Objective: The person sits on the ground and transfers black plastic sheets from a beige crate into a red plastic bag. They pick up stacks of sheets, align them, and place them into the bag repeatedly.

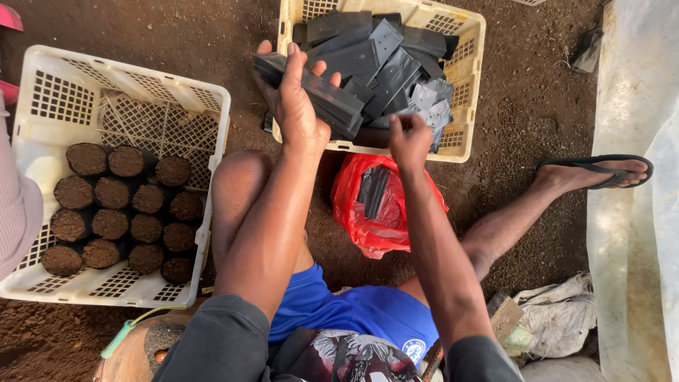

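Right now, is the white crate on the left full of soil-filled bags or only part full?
Part full. The white crate holds soil-filled bags in its near half only; bare mesh floor shows behind them.

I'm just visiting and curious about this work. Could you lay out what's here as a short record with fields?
left hand: holds a stack of flat black plastic bags
right hand: pinched shut at the crate's near edge; what it grips is unclear
far crate: loose black bags inside
left crate: soil-filled bags lying in rows
red bag: on the ground between the knees, holding a few black bags
ground: brown soil
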